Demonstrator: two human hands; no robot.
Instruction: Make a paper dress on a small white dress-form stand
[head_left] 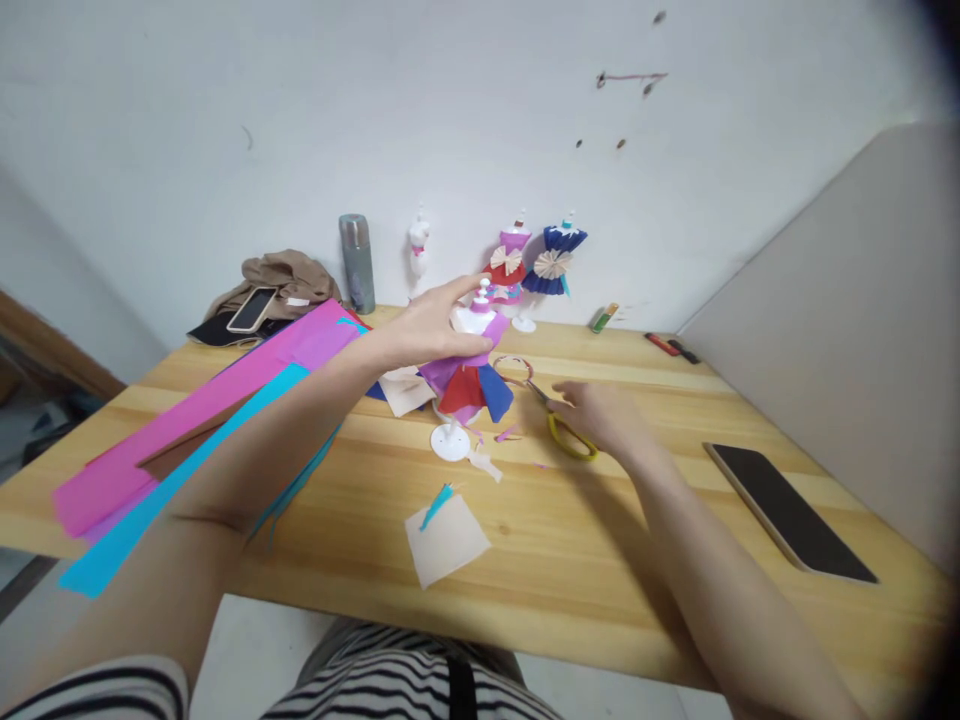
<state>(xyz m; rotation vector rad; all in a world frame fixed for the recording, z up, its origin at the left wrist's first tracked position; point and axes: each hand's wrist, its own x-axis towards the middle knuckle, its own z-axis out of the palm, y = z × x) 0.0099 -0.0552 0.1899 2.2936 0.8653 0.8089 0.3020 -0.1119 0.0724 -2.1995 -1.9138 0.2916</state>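
Note:
My left hand [439, 325] is closed around the upper part of a small white dress-form stand [471, 318]. It wears purple paper, with red and blue paper pieces [463, 392] fanned out as a skirt; its round white base [451, 441] is near the tabletop. My right hand [596, 412] is beside and partly over yellow-handled scissors [568, 437], its fingers stretched leftward and slightly blurred. The scissors look to be lying on the table, their blades pointing at a thin ring-shaped band [513, 369]. Paper scraps [486, 462] are scattered in front of the stand.
Pink and blue paper sheets [202, 425] cover the left side. Behind stand a thermos [358, 262], two dressed forms [555, 262] and a bare white one [418, 250]. A cream square [446, 545] lies in front, a dark-screened device [787, 510] at right, a glue stick [605, 319] near the wall.

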